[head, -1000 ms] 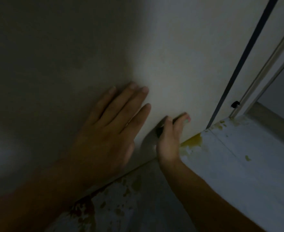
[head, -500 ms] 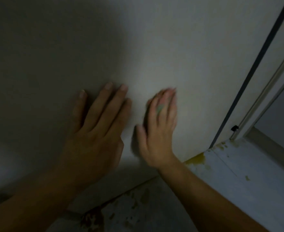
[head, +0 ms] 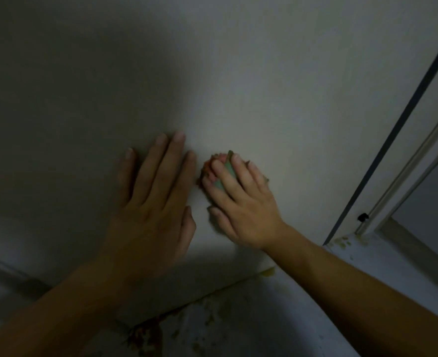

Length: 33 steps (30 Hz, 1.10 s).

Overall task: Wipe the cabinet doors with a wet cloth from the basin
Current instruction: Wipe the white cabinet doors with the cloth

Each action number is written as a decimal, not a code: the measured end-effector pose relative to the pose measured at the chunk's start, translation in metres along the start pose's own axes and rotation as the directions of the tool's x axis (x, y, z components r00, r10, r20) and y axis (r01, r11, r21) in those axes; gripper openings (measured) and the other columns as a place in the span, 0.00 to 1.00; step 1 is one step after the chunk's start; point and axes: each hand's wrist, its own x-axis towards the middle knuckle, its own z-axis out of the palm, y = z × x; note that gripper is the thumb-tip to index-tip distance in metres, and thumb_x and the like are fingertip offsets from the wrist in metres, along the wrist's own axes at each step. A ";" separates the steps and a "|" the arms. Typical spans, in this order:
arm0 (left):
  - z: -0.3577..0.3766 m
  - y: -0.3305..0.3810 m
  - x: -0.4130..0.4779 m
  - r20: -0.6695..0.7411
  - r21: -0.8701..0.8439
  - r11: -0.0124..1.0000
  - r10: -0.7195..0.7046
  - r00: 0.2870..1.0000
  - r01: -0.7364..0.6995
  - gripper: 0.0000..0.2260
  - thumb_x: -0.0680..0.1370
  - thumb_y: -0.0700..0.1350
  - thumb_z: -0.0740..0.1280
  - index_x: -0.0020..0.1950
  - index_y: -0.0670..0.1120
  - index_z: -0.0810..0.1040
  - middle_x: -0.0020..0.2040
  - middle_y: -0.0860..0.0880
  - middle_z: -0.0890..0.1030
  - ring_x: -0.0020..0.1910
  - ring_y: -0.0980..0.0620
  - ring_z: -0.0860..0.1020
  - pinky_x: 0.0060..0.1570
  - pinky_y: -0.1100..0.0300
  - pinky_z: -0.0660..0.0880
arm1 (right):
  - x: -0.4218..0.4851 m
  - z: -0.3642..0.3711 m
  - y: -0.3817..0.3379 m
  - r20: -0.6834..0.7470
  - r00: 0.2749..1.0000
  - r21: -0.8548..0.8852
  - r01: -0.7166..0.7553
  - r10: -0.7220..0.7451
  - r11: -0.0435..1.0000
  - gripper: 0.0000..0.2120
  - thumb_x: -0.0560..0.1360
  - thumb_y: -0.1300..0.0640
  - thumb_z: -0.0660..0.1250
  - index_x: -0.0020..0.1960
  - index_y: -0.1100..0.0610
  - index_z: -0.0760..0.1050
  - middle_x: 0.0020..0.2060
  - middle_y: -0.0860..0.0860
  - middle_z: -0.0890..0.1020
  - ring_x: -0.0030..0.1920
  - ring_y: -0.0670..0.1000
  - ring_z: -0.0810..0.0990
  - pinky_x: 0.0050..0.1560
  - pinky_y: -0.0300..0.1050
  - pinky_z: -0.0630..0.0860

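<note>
A pale cabinet door (head: pixel 251 81) fills most of the dim view. My left hand (head: pixel 156 199) lies flat on it with straight fingers. Just to its right, my right hand (head: pixel 241 202) presses a small bunched cloth (head: pixel 224 167), green and pinkish, against the door. Its fingers spread over the cloth and cover most of it; only bits show between and above the fingers.
A dark vertical gap (head: pixel 393 135) marks the door's right edge, with a pale metal frame (head: pixel 416 171) beyond it. Below the door lies a whitish floor (head: pixel 277 318) with yellow and reddish-brown stains. The left side is in deep shadow.
My right hand has moved up from the door's bottom edge to beside my left hand, and the cloth now shows under its fingers. The left hand stayed flat on the door.
</note>
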 end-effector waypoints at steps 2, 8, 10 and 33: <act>-0.002 -0.004 0.001 0.004 0.010 1.000 -0.004 1.000 0.004 0.35 0.73 0.45 0.67 0.79 0.35 0.64 0.81 0.37 0.56 0.81 0.38 0.56 0.79 0.37 0.51 | 0.033 -0.016 0.016 -0.089 0.994 0.003 -0.069 0.069 0.998 0.32 0.83 0.47 0.53 0.83 0.53 0.46 0.83 0.55 0.47 0.82 0.57 0.41 0.80 0.56 0.43; 0.004 -0.007 -0.006 -0.072 -0.067 0.997 -0.039 0.997 0.034 0.33 0.75 0.43 0.64 0.79 0.33 0.61 0.80 0.36 0.61 0.80 0.38 0.57 0.80 0.43 0.50 | 0.065 -0.027 0.027 -0.122 0.990 -0.007 0.075 -0.075 0.997 0.31 0.81 0.48 0.56 0.81 0.57 0.56 0.80 0.58 0.57 0.81 0.63 0.50 0.80 0.59 0.46; 0.005 -0.004 -0.010 -0.073 -0.088 0.994 -0.065 0.995 0.059 0.33 0.75 0.43 0.63 0.78 0.33 0.61 0.79 0.35 0.61 0.80 0.37 0.57 0.80 0.43 0.49 | 0.017 -0.010 0.020 0.076 0.947 -0.043 0.317 -0.313 0.947 0.32 0.81 0.47 0.58 0.82 0.53 0.55 0.81 0.52 0.53 0.82 0.59 0.46 0.81 0.56 0.42; 0.029 0.040 -0.004 0.037 -0.106 0.990 0.099 0.994 -0.095 0.33 0.71 0.40 0.66 0.77 0.36 0.67 0.80 0.38 0.62 0.81 0.39 0.57 0.79 0.38 0.50 | -0.042 0.027 -0.018 -0.098 0.616 0.326 -0.722 0.781 0.611 0.31 0.84 0.51 0.50 0.80 0.65 0.46 0.80 0.66 0.48 0.81 0.65 0.43 0.81 0.60 0.43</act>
